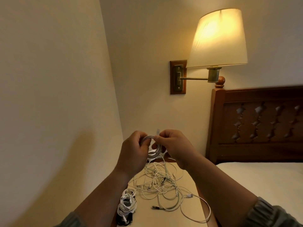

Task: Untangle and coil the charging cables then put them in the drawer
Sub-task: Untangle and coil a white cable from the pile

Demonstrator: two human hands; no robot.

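Both hands are raised above the nightstand (190, 215) and hold one white cable coil (155, 150) between them. My left hand (133, 153) grips the coil's left side. My right hand (174, 148) pinches its upper right part, and the cable's plug end sticks up between the hands. Below on the tabletop lies a loose tangle of white cables (162, 185), with one long loop reaching to the right edge. A wound bundle of white cables (127, 203) lies at the left edge, on top of something black. No drawer is in view.
A lit wall lamp (218, 40) on a brass swing arm hangs above the nightstand. A carved wooden headboard (260, 123) and a white mattress (262, 181) stand to the right. A plain wall closes off the left side.
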